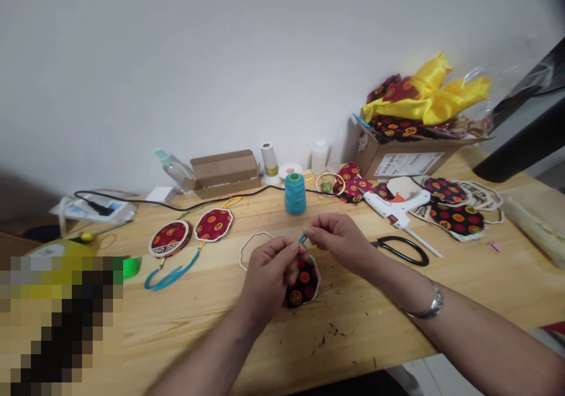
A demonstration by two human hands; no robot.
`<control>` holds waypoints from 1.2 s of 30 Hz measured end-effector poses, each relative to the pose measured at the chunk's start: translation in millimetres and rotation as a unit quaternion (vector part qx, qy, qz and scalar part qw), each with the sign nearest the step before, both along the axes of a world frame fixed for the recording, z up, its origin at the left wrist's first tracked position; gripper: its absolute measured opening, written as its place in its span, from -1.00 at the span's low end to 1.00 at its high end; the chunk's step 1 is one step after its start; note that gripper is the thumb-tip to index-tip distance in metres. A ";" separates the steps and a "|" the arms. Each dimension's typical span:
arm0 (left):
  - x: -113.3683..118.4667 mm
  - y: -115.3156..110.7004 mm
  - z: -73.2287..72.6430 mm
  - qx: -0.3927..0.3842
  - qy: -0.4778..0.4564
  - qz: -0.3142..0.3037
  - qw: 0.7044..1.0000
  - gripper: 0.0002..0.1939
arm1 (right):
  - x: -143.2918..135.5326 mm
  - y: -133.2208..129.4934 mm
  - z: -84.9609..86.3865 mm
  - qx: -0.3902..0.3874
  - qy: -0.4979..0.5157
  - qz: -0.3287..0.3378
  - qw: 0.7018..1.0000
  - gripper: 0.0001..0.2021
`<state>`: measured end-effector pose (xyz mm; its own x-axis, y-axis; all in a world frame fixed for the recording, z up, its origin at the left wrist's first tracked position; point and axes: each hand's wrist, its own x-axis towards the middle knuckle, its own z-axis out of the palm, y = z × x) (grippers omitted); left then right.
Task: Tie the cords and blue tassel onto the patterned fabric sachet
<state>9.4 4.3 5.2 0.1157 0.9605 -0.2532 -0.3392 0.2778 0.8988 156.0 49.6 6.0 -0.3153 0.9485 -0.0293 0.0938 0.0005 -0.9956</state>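
Both hands meet over the middle of the wooden table, fingertips nearly touching. My left hand (274, 266) is closed in a pinch, and my right hand (331, 240) pinches too. Between them shows a small piece of blue thread (302, 239), held by the fingertips of both. Beneath my left hand lies a black patterned fabric piece (304, 281) with a pale scalloped rim, partly covered by the fingers. A thin scalloped frame (243, 249) lies just left of that hand. Behind the hands stands a blue thread spool (295, 195).
Two red fabric ornaments (214, 225) with tassels lie at the left. On the right are black-handled scissors (404, 251), a white glue gun (395, 208) and patterned pieces (459, 219). A fabric-filled cardboard box (397, 159) stands behind them; a black cable (198, 202) crosses the back.
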 end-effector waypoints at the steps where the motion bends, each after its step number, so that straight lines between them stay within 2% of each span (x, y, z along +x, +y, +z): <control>1: 0.2 0.7 0.6 -0.015 -0.025 0.000 1.000 -0.81 | 0.1 0.6 -0.3 -0.010 0.006 0.005 1.000 -0.74; 6: -1.4 2.9 2.1 -0.035 -0.076 0.009 0.996 -0.83 | 3.1 3.9 1.5 -0.062 0.049 0.035 0.996 -0.68; 11: -1.5 1.9 1.0 -0.028 -0.073 0.009 0.997 -0.84 | 4.7 1.8 5.2 -0.018 -0.005 0.073 0.997 -0.77; 16: 0.5 0.8 0.5 -0.006 -0.036 0.012 0.999 -0.84 | 1.4 -2.8 4.9 0.020 -0.071 0.053 0.996 -0.86; 24: -1.2 -1.3 -2.9 0.031 0.041 -0.002 0.999 -0.81 | -1.1 -3.1 2.1 0.029 -0.067 0.028 0.997 -0.91; 36: -1.4 -1.3 -3.6 0.029 0.032 0.000 0.999 -0.83 | -3.0 -9.9 -0.6 0.156 -0.128 -0.042 0.979 -0.92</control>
